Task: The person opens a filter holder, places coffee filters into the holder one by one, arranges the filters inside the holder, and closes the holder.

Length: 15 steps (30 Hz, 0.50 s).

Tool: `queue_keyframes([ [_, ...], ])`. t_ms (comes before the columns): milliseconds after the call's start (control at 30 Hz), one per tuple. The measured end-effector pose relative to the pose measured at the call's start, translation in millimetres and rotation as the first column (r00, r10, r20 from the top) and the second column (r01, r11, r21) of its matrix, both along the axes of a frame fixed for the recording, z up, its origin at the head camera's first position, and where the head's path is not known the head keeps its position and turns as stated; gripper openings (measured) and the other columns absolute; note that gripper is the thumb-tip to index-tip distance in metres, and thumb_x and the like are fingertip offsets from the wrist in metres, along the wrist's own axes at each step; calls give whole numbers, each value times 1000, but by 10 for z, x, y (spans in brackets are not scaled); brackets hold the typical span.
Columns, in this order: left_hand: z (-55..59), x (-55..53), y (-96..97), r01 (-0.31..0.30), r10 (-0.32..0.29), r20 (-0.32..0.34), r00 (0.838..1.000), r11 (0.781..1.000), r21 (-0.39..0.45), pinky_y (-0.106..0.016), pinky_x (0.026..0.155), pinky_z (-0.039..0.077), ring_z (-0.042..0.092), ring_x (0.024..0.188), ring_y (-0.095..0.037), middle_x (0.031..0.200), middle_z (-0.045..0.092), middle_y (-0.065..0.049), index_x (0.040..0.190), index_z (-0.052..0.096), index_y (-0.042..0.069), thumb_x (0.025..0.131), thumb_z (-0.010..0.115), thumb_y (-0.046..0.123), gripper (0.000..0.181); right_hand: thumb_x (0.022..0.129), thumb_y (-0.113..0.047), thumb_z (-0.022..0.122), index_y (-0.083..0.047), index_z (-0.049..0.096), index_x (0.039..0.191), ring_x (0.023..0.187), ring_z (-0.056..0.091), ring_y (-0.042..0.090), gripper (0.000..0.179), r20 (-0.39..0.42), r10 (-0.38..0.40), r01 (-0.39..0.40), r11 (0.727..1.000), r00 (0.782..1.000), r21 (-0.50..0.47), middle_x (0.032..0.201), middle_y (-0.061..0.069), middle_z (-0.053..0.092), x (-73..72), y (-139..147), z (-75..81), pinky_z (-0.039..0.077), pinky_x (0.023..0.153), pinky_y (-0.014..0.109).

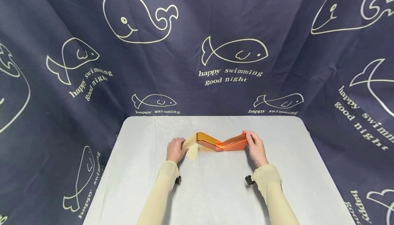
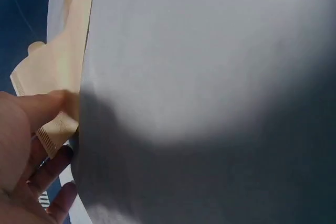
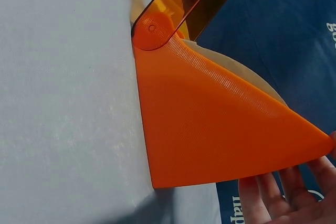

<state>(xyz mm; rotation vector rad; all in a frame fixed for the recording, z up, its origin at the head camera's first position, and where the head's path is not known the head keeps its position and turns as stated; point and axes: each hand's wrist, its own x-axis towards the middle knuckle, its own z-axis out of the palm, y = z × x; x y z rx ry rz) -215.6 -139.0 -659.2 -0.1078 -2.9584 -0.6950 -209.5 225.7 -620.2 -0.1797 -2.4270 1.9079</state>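
Between the thumb and fingers of my left hand (image 1: 175, 149) is a tan cone-shaped paper coffee filter (image 1: 192, 152) with crimped edges. The left wrist view shows the thumb lying across this filter (image 2: 65, 61). To the right, an orange coffee filter holder (image 1: 235, 145) rests on the table with its see-through amber lid (image 1: 210, 142) swung over to the left. My right hand (image 1: 257, 149) grips the holder's right end. Tan paper (image 3: 241, 69) shows above the holder's rim in the right wrist view. The lid stands close behind the held filter.
A white cloth-covered table (image 1: 215, 190) lies under both hands. Dark blue curtains (image 1: 191, 57) with white whale and fish drawings hang behind it and at both sides. Each wrist wears a small black camera (image 1: 249, 180).
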Motion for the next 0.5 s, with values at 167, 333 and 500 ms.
queue_keyframes([
  [167, -54, 25, -35, -22, 28, -61, 998, 995, 95, -47, 86, 46, 63, 93, -27, 98, 76, -6, 107, 75, 10, 98, 71, 18, 12, 110, -45, 44, -7, 60, 142, 128, 56, 23, 52, 2, -7, 7, 1000, 1000, 9, 140, 19, 62, 13, -11, -2, 46, 99, 16],
  [333, 0, 89, -88, -55, 73, -45, 996, 944, 324, -46, 89, 51, 66, 92, -26, 102, 75, -8, 109, 74, 10, 104, 63, 17, 14, 111, -42, 44, -5, 61, 141, 126, 56, 20, 50, 8, -16, 16, 1000, 1000, 18, 139, 21, 62, 8, -12, -5, 45, 96, 12],
  [500, 147, 140, -127, -54, 95, -66, 993, 883, 466, -39, 77, 55, 66, 86, -21, 100, 71, -9, 112, 73, 9, 105, 62, 16, 15, 110, -43, 44, -5, 61, 140, 124, 57, 20, 51, 6, -20, 20, 999, 1000, 26, 138, 21, 63, 6, -10, 1, 46, 94, 12],
])
